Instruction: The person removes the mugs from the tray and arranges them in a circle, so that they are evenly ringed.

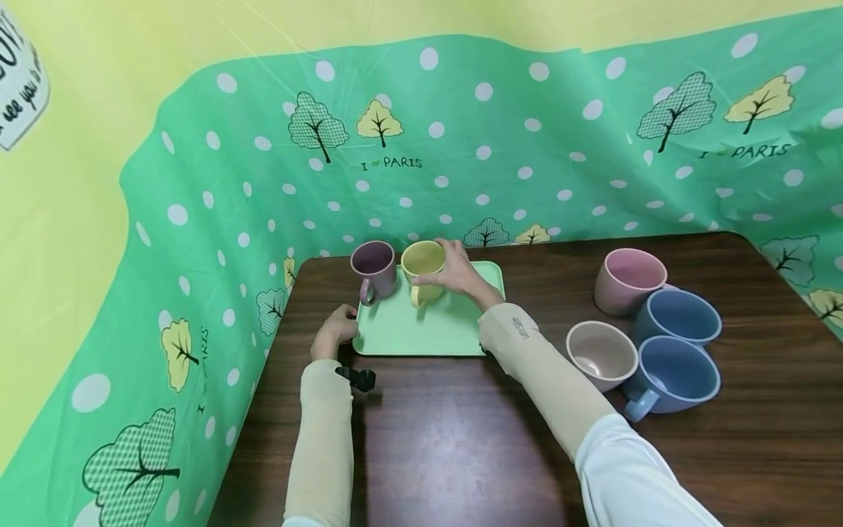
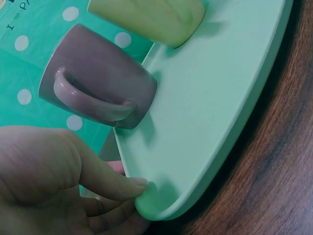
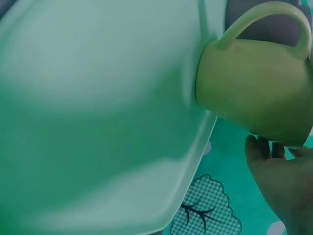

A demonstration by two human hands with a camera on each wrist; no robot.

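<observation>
We are seeing six mugs: one purple, one yellow, one pink, one beige, two blue. We are counting one green tray.

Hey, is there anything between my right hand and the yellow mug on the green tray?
No. The right hand already holds the yellow mug at its rim on the green tray. The purple mug stands beside it, to its left, not between them.
</observation>
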